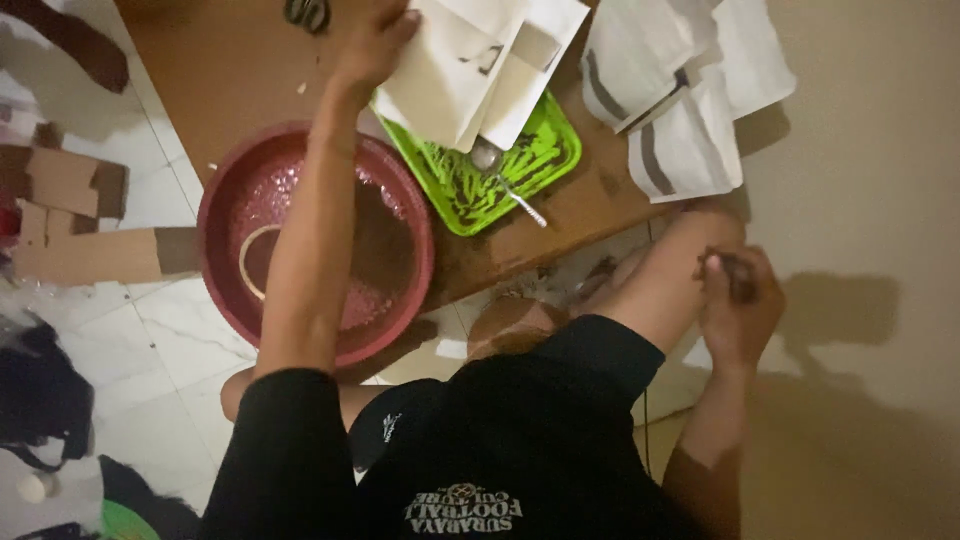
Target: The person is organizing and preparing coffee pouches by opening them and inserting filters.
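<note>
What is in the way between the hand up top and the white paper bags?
Nothing visible. The left hand already rests on the edge of the white paper bags, which lie over the green tray. No gap shows between them.

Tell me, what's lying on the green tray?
On the green tray lie a metal spoon and dark smears. White paper sheets, touched by the left hand, cover its far part, hiding whatever lies beneath.

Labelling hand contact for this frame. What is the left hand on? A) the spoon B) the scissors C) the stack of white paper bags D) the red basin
C: the left hand rests on the edge of the white paper bags stacked over the green tray; the scissors, spoon and red basin lie apart from it.
</note>
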